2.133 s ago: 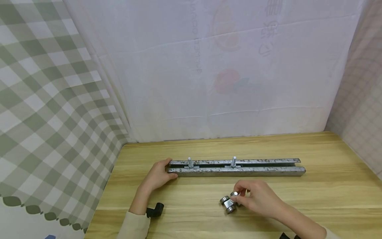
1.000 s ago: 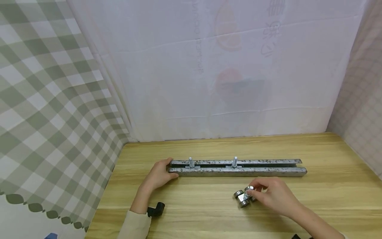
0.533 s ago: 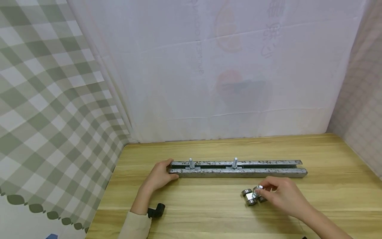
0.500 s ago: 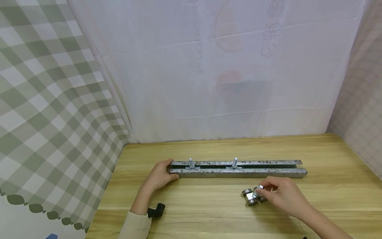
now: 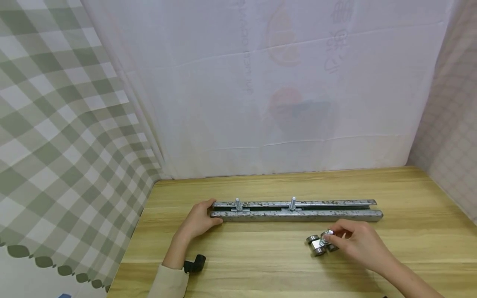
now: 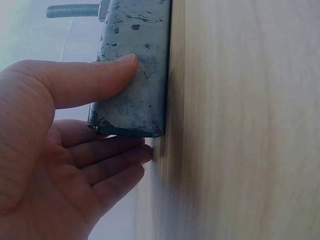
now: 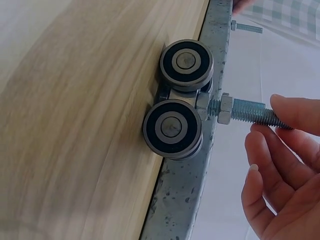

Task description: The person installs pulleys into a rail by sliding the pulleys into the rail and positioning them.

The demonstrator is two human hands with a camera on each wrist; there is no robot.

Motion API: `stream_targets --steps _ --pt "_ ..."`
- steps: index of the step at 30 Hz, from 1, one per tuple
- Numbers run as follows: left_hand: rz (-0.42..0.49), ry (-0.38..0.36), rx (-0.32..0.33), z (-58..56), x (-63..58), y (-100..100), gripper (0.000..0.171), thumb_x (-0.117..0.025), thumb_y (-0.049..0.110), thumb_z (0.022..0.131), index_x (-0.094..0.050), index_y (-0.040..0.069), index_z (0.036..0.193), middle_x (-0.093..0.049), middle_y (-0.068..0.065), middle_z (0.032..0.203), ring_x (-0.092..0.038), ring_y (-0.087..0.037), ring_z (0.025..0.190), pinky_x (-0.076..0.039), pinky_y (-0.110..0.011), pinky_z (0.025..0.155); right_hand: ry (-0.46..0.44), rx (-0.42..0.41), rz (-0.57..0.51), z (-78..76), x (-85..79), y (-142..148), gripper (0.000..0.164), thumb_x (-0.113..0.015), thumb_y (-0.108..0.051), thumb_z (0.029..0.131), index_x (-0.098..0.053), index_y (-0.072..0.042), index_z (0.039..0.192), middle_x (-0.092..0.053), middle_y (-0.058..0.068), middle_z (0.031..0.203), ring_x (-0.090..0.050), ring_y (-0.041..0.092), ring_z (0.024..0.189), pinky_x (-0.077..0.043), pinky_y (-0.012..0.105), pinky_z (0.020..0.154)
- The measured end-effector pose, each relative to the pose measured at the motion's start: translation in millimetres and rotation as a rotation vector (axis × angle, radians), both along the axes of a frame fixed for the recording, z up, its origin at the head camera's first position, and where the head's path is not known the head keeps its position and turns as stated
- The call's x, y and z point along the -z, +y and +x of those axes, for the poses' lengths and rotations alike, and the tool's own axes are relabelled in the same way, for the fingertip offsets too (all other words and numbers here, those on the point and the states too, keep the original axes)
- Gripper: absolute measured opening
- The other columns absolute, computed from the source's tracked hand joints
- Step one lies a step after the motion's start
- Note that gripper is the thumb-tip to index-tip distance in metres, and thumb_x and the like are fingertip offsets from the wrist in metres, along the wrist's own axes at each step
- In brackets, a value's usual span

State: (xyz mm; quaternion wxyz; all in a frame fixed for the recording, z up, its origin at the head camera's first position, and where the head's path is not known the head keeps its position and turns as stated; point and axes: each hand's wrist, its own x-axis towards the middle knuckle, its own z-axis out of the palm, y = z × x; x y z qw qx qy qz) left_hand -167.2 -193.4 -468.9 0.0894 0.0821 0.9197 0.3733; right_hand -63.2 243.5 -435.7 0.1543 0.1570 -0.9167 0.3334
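A slotted steel track rail (image 5: pixel 335 214) lies across the table, its open slot facing up. My left hand (image 5: pixel 197 219) grips its left end. In the left wrist view the thumb presses the rail's near side (image 6: pixel 135 95), with the other fingers around the far side and past the end. My right hand (image 5: pixel 361 244) pinches the upright threaded bolt (image 7: pixel 252 111) of a four-wheeled roller trolley (image 5: pixel 318 245). In the right wrist view two wheels (image 7: pixel 172 127) and a nut show. The trolley is in front of the rail's right part, its wheels at or near the tabletop.
Two threaded bolts (image 5: pixel 238 204) stand up from the rail's slot, one near the left end, one near the middle. Wood-grain tabletop (image 5: pixel 253 256) spreads in front. A white cloth (image 5: pixel 208 103) hangs behind, a checked cloth (image 5: pixel 74 136) at the left.
My right hand has moved to the right and slightly away from me, taking the roller trolley along, slowing lately. My left hand and the rail have stayed in place.
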Motion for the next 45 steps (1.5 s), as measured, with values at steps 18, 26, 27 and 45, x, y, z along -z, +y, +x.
stream_targets --steps 18,26,27,45 --pt "-0.013 0.011 0.004 0.4 0.0 -1 0.077 -0.087 0.02 0.087 -0.051 -0.005 0.151 -0.057 -0.024 0.147 -0.053 -0.041 0.138 -0.045 -0.057 0.113 -0.025 0.047 0.03 0.7 -1.8 23 0.028 -0.092 -0.008 0.076 -0.072 -0.027 0.081 -0.062 -0.024 0.074 -0.053 -0.002 0.065 -0.048 0.022 0.054" --pt "-0.019 0.008 0.001 0.2 0.2 0 0.076 -0.087 0.02 0.087 -0.052 -0.004 0.151 -0.058 -0.024 0.146 -0.054 -0.04 0.136 -0.046 -0.056 0.112 -0.079 0.096 0.03 1.4 -3.8 30 0.023 -0.091 -0.01 0.079 -0.072 -0.024 0.081 -0.064 -0.021 0.074 -0.052 -0.001 0.063 -0.047 0.023 0.051" --pt "-0.02 0.007 0.0 0.3 0.2 0 0.076 -0.087 0.02 0.087 -0.052 -0.004 0.151 -0.058 -0.024 0.146 -0.054 -0.04 0.136 -0.046 -0.057 0.112 -0.082 0.101 0.032 1.5 -3.8 31 0.023 -0.091 -0.01 0.079 -0.073 -0.024 0.081 -0.064 -0.021 0.073 -0.052 -0.001 0.062 -0.046 0.023 0.05" --pt "-0.011 -0.002 0.0 0.2 -0.2 0 0.076 -0.086 0.02 0.088 -0.051 -0.003 0.152 -0.057 -0.023 0.147 -0.053 -0.04 0.137 -0.045 -0.057 0.112 -0.099 0.191 0.052 2.8 -1.3 53 0.018 -0.091 -0.013 0.08 -0.076 -0.02 0.086 -0.065 -0.016 0.075 -0.05 0.0 0.063 -0.042 0.024 0.049"
